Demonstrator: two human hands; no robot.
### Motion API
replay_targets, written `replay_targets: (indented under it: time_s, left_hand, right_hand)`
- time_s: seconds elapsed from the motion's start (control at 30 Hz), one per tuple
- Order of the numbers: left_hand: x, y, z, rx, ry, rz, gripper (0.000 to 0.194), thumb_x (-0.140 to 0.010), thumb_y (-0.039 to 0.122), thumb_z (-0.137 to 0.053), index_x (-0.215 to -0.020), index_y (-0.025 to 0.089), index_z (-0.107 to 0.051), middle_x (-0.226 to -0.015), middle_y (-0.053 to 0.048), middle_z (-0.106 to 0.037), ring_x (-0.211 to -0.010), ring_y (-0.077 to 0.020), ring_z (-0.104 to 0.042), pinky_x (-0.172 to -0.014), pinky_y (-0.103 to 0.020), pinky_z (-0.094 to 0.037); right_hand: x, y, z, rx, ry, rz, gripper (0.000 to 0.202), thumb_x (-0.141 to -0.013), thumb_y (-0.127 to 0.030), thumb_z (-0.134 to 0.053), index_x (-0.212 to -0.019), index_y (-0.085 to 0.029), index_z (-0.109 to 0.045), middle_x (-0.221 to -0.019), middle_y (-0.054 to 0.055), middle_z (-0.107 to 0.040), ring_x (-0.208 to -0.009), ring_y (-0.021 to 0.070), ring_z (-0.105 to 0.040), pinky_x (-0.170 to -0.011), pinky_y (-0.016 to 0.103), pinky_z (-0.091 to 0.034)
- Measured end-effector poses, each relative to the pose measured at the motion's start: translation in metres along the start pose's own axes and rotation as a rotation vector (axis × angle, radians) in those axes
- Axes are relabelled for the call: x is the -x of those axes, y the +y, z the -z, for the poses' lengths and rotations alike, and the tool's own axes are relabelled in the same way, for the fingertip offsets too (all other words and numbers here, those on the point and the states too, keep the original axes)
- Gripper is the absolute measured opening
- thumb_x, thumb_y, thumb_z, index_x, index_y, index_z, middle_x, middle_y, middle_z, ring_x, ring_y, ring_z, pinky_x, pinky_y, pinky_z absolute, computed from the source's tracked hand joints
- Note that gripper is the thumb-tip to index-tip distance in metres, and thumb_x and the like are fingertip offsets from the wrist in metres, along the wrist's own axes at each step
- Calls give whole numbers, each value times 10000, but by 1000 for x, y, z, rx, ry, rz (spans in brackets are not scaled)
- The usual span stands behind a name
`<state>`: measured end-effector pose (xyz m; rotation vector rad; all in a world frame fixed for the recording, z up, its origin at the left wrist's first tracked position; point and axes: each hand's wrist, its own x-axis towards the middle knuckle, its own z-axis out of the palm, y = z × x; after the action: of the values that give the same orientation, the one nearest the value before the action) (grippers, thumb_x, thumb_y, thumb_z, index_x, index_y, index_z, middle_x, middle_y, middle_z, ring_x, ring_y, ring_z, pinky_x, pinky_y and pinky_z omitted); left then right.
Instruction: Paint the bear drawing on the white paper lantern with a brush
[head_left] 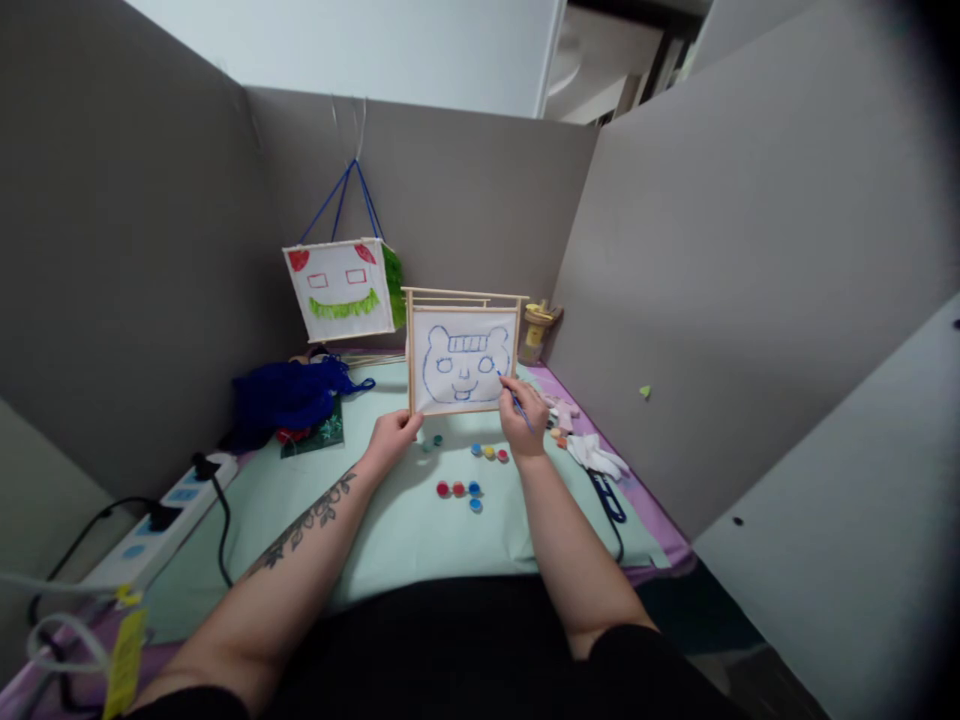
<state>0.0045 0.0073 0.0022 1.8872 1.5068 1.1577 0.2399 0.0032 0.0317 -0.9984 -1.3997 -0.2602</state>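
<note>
A wooden-framed paper lantern (454, 393) stands upright before me, its white front bearing a blue-outlined animal face with round ears and a striped forehead. My left hand (395, 440) is closed on the lower left corner of its frame. In my right hand (523, 415) is a thin blue paintbrush (519, 407), its tip at the face's right eye. Small paint pots lie on the table below: a strip with blue, yellow and red (489, 453), another strip with reds and blue (458, 489), a single blue pot (475, 506) and green ones (438, 440).
A painted lantern (349, 300) hangs by blue cords at the back left. Blue cloth (281, 400) lies on the left, near a power strip (176, 510) with black cables. White cloth (596, 455) and a dark handle-shaped item (607, 497) lie right. Grey partitions (465, 190) enclose the table.
</note>
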Motion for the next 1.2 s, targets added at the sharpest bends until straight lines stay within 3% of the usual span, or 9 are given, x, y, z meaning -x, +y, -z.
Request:
replay_targets:
  time_s: [0.27,0.43,0.5,0.6,0.73,0.97,1.2]
  left_hand:
    - [1,1,0,3,-2,18,412,-773,488,-444,-523,168,-512,-498,-9,-569,-507,-146,-522,-513,-231,-344]
    - [2,5,1,4,0,4,409,-769,478,-445,-512,166,-513,-488,-7,-554,-498,-138,-496,-507,-230,-330]
    - [2,6,1,5,-2,-1,409,-770,474,-444,-512,165,-516,-489,-6,-551,-503,-135,-496,-512,-228,-332]
    - [2,6,1,8,-7,-1,415,-775,477,-435,-516,164,-515,-489,-3,-545,-499,-130,-490,-505,-225,-329]
    - [2,4,0,-12,-5,-5,422,-776,481,-432,-510,163,-516,-482,-1,-540,-487,-125,-475,-498,-227,-320]
    - [3,4,-1,-20,-2,-7,426,-775,485,-435,-513,161,-525,-503,-12,-562,-518,-133,-499,-510,-227,-329]
    - [2,3,-1,-32,3,-12,429,-779,485,-423,-511,166,-520,-488,-10,-546,-510,-137,-488,-500,-230,-327]
  right_hand:
    - [1,-6,7,-51,5,-28,228,-798,-175,-489,-934,-183,-671,-907,68,-689,-872,184,-629,-816,333,-509]
    - [4,-17,21,-239,16,-179,203,-804,-248,-531,-950,-187,-658,-914,61,-683,-838,187,-641,-748,328,-530]
    - [8,-21,27,-367,-57,-266,196,-816,-284,-526,-910,-169,-655,-807,53,-684,-717,170,-649,-635,293,-537]
    - [16,-25,38,-508,-281,-326,220,-822,-310,-516,-736,-150,-642,-589,17,-630,-498,128,-588,-477,240,-488]
    - [29,-30,52,-529,-515,-187,266,-801,-290,-516,-586,-160,-605,-483,-2,-570,-432,117,-535,-446,238,-446]
    - [58,-37,72,-395,-564,52,168,-790,-207,-507,-671,-188,-624,-591,24,-630,-574,153,-593,-617,307,-495]
    - [62,-37,71,-318,-612,112,154,-800,-192,-499,-710,-195,-624,-612,25,-632,-586,149,-594,-616,290,-491]
